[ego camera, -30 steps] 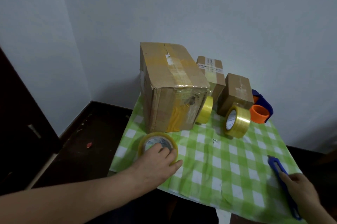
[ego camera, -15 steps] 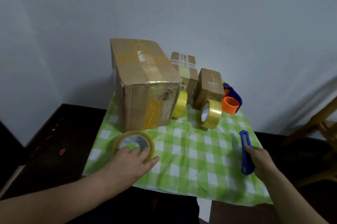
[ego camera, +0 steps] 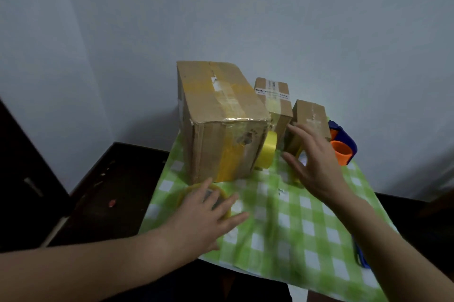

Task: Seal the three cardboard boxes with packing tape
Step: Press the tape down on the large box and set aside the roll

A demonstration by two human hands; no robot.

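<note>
Three cardboard boxes stand at the back of the table: a large taped box [ego camera: 221, 120], a medium box [ego camera: 274, 98] with a white label, and a small box [ego camera: 310, 116]. My left hand [ego camera: 206, 213] rests flat with spread fingers on a flat-lying roll of clear tape [ego camera: 194, 193] near the front left. My right hand [ego camera: 312, 161] hovers with fingers spread in front of the small box, covering most of an upright tape roll [ego camera: 298, 154]. A yellow tape roll [ego camera: 267, 150] leans against the large box.
A green checked cloth [ego camera: 294, 223] covers the table. An orange and blue tape dispenser [ego camera: 342, 147] sits at the back right. A blue cutter [ego camera: 360, 255] lies near the right edge under my forearm. Dark floor lies to the left.
My right hand has let go of the blue cutter and moved up toward the small box. My left hand has opened out flat on the clear tape roll.
</note>
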